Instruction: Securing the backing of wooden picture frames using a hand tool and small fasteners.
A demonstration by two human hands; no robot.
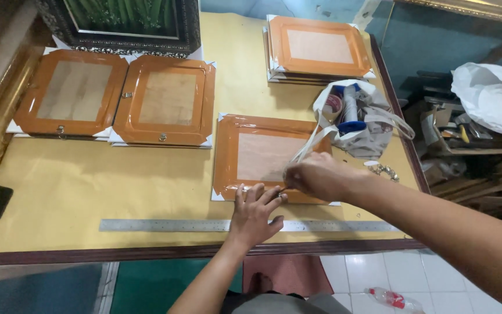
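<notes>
Open yellow table (pixel 88 186) left of the taped frame (pixel 262 154), crossed near the front edge only by the long steel ruler (pixel 204 225). Blocked on the right by the white bag (pixel 361 125) just beside that frame; farther back, two frames side by side (pixel 117 99), a stacked frame (pixel 319 47), narrow lanes between.

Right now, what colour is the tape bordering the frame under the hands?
Orange-brown tape, head view.
</notes>
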